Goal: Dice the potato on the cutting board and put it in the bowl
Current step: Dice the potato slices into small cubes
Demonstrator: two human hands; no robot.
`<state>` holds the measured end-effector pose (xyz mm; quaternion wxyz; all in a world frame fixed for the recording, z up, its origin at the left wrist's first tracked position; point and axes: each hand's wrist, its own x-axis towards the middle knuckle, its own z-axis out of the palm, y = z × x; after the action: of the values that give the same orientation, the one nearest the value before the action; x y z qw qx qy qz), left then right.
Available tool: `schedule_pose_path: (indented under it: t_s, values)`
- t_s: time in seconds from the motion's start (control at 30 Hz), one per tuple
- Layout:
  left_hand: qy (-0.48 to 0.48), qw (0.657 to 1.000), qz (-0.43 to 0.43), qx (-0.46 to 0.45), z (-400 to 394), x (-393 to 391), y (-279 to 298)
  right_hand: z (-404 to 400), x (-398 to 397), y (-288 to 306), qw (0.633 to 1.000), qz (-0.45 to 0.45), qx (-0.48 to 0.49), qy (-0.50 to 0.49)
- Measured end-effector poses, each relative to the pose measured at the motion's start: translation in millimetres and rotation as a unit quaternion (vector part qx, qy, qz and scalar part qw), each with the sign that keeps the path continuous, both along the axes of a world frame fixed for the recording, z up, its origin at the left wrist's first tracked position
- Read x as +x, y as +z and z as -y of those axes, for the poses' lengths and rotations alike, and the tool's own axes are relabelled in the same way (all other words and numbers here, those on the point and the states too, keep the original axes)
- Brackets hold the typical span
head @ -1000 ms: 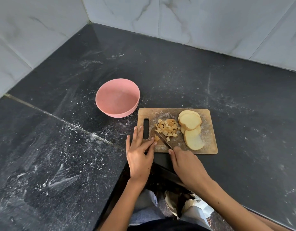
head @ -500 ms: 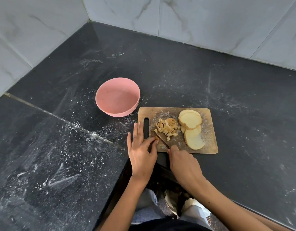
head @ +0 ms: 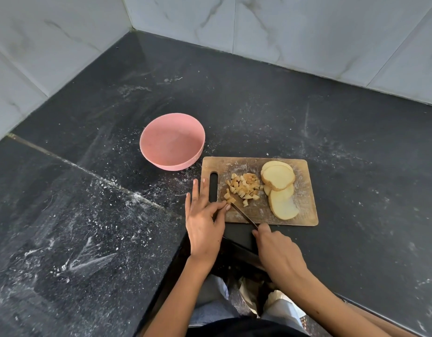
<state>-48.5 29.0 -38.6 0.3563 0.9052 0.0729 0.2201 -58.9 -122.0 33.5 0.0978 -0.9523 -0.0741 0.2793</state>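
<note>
Both hands are sliding slightly back toward the person. Nearest, the right hand (head: 279,255) is closing its grip on the knife (head: 244,214), while the left hand (head: 203,222) is pinching a potato piece (head: 230,200). Beyond, dice (head: 245,187) and slices (head: 279,188) are lying on the cutting board (head: 305,215); farther off, the bowl (head: 172,141) is sitting on the tabletop (head: 356,166).
</note>
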Motion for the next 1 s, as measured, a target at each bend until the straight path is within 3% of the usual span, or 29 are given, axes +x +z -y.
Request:
schedule_pose_path:
  t_s: [0.17, 0.23, 0.4, 0.63, 0.73, 0.87, 1.0]
  values:
    - [-0.023, 1.000, -0.014, -0.006, -2.1, -0.8, 18.8, 20.3, 15.6, 6.9, 0.996, -0.043, 0.076, 0.006]
    - [-0.037, 0.997, -0.060, 0.002, -4.2, 4.2, 29.2, 29.0, 23.3, 14.7, 0.997, -0.033, 0.074, 0.004]
    - [-0.122, 0.969, -0.197, -0.080, -11.0, 28.2, 42.9, 31.3, 33.7, 31.4, 1.000, 0.012, 0.010, 0.024]
    - [-0.154, 0.968, -0.199, 0.016, -3.2, 57.5, 46.7, 23.4, 40.9, 30.1, 0.997, 0.063, 0.028, -0.024]
    - [-0.151, 0.967, -0.201, -0.039, -4.8, 60.6, 51.5, 25.4, 41.0, 30.4, 0.996, 0.077, 0.038, -0.040]
    - [-0.107, 0.945, -0.235, -0.203, -11.2, 53.8, 52.6, 12.7, 39.5, 29.9, 0.981, 0.147, 0.113, -0.059]
    - [-0.096, 0.933, -0.236, -0.253, -16.3, 49.2, 45.0, -10.9, 45.2, 19.2, 0.976, 0.157, 0.133, -0.072]
